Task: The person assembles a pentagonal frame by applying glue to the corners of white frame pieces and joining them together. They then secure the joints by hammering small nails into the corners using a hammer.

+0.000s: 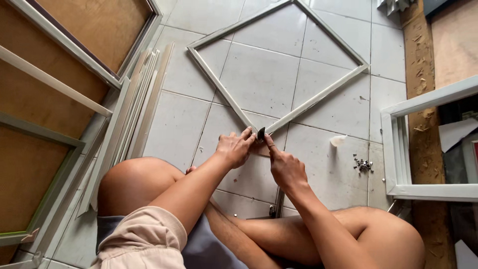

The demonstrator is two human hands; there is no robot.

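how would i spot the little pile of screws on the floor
Start at the white frame lying along the right edge of the tiled floor. Just left of its lower corner sits the cluster of small shiny screws, below a pale scrap; only it glints metal.

left hand (234, 148) fingers curled, right hand (285, 167) seemingly pinching, forearms converging

We press our left hand (235, 148) and right hand (285, 167) onto the near corner of the white frame (219, 82) lying on the tiled floor (259, 74).

Head view, steeply downward, close above floor (279, 74)
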